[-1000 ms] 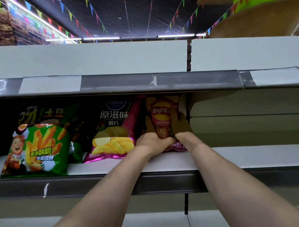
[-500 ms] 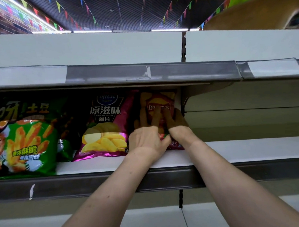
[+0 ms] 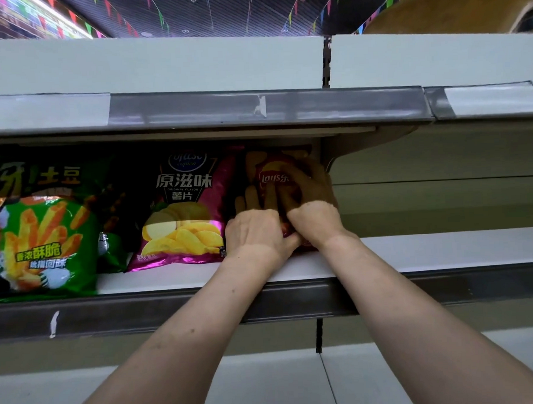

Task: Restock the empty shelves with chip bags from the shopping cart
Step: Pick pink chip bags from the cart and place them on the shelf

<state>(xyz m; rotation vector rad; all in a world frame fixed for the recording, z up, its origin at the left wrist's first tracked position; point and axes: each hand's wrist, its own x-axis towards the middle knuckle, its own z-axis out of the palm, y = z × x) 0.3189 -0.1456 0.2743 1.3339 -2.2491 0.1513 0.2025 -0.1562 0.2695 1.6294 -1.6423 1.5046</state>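
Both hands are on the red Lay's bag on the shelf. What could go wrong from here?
1. The red Lay's bag stands upright only under the left hand and right hand; once released it may tip forward.
2. It crowds the purple chip bag; pushing could knock that over.
3. Flat pressing may crush chips.

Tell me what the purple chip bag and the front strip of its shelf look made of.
Purple chip bag: glossy plastic or foil film, judging by bright crinkled glints along its bottom seam. Shelf strip: likely grey metal or hard plastic with a dull sheen; the look leaves it open.
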